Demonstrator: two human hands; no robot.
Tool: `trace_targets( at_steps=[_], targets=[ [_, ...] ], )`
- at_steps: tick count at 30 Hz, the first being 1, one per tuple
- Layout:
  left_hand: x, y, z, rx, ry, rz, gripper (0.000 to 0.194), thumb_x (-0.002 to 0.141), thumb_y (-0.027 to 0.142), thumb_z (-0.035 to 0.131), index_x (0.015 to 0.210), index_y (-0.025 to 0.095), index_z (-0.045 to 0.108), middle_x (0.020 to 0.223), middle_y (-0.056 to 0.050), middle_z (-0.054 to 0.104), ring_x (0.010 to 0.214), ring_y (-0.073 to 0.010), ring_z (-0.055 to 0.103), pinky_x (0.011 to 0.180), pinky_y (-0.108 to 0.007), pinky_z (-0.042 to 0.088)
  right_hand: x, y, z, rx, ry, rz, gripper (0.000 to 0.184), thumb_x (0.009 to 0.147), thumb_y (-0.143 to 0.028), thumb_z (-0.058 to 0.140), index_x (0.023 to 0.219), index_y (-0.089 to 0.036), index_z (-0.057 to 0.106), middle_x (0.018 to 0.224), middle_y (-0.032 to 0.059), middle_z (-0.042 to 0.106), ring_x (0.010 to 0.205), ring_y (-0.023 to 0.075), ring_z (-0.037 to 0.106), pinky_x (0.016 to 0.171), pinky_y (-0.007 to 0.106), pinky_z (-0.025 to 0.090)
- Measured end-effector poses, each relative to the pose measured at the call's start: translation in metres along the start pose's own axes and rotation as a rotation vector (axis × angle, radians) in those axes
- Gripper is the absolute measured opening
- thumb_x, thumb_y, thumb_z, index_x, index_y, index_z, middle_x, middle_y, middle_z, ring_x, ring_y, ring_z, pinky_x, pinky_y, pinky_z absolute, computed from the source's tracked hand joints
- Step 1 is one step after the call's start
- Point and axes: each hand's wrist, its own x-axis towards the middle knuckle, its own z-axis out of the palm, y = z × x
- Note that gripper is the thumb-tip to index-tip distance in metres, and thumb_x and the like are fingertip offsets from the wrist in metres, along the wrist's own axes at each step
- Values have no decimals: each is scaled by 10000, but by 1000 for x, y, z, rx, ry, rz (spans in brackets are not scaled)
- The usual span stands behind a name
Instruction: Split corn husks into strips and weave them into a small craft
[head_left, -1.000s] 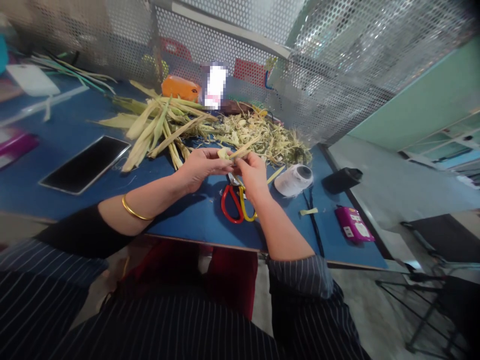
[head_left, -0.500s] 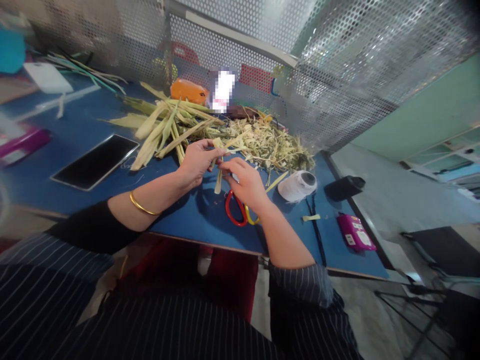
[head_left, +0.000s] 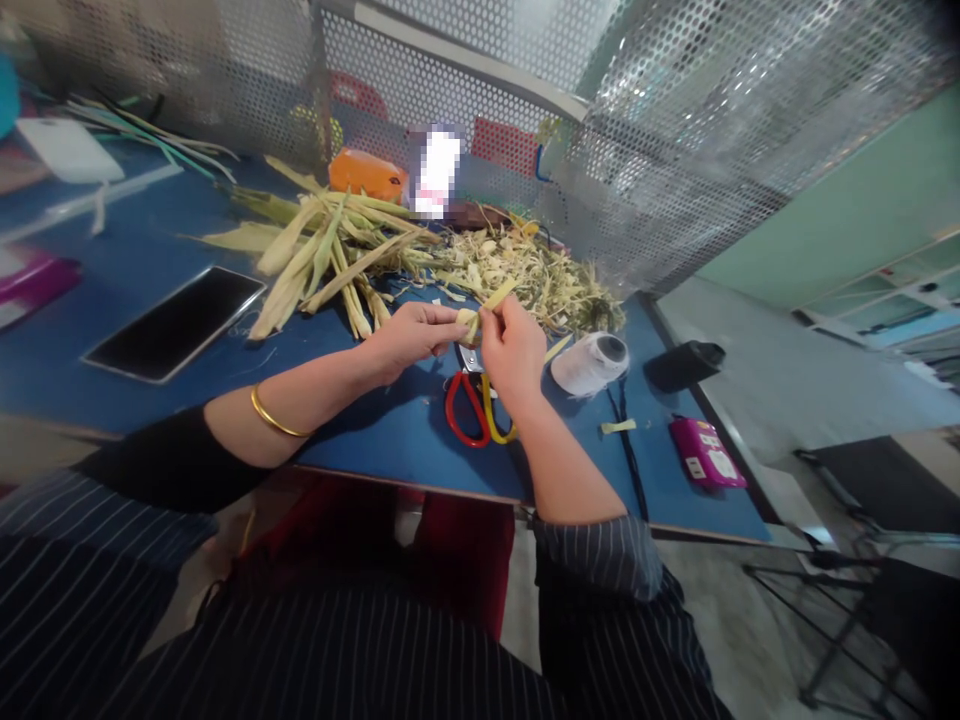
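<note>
Between both hands is a pale yellow-green strip of corn husk (head_left: 496,294), folded at its left end. My left hand (head_left: 420,335) pinches the folded end between thumb and fingers. Close beside it, my right hand (head_left: 514,350) grips the strip, whose free end sticks up past the fingers. Beneath the hands lie scissors (head_left: 466,412) with one red and one yellow handle, their blades partly covered. A pile of long dried husks (head_left: 304,255) lies beyond my left hand, and a heap of shredded husk bits (head_left: 517,262) spreads behind my right hand.
Right of my hands stand a white thread cone (head_left: 590,365), a black roll (head_left: 684,366) and a purple packet (head_left: 707,453). A small husk piece (head_left: 619,427) lies across a black cord. At left is a dark-screened phone (head_left: 176,325). An orange packet (head_left: 366,174) sits before the perforated metal screen (head_left: 480,70).
Both hands have shifted right with the husk strip. It hung downward before; now its free end points up and right from my right hand. More of the scissors shows.
</note>
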Motion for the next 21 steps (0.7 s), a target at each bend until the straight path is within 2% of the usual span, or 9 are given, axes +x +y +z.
trace_targets(
  at_steps=[2,5,8,11,16,21],
  targets=[
    [-1,-2,2,-1,-1,16,170,702,306,724,669,141,703,584,6,592,496,-59,406,454,-196,268,0,0,1,-14,-29,24,217,893,-332,486,705,-229,457,605,-13,482,581,158,433,605,283,311],
    [0,-6,4,-3,82,40,161,660,289,762,694,137,723,655,-16,663,511,-62,436,457,-193,299,0,0,0,-7,-28,4,210,906,-364,476,755,-224,518,636,2,543,619,170,489,644,293,350],
    [4,-7,1,-84,183,-28,181,684,305,752,746,137,728,733,-51,706,446,-39,367,388,-188,232,0,0,-8,15,112,-108,229,930,-399,452,911,-212,583,861,59,640,824,201,574,786,334,395],
    [8,-6,-6,-239,230,-97,205,672,289,767,797,138,708,812,-80,721,425,-22,355,347,-169,160,1,-1,-19,-47,216,-220,268,947,-398,431,958,-211,622,995,90,625,992,226,559,911,386,359],
    [9,-2,-10,-340,244,-144,195,650,257,779,742,135,657,796,-82,714,434,-20,397,338,-154,161,2,1,-21,-220,79,-399,244,933,-390,466,938,-236,656,975,77,633,971,239,533,906,410,319],
    [9,-2,-7,-291,293,-153,157,660,241,758,756,146,677,827,-70,712,548,-63,560,364,-161,235,3,0,-14,-306,31,-449,239,946,-348,439,882,-219,630,916,75,654,922,231,539,880,398,314]
  ],
)
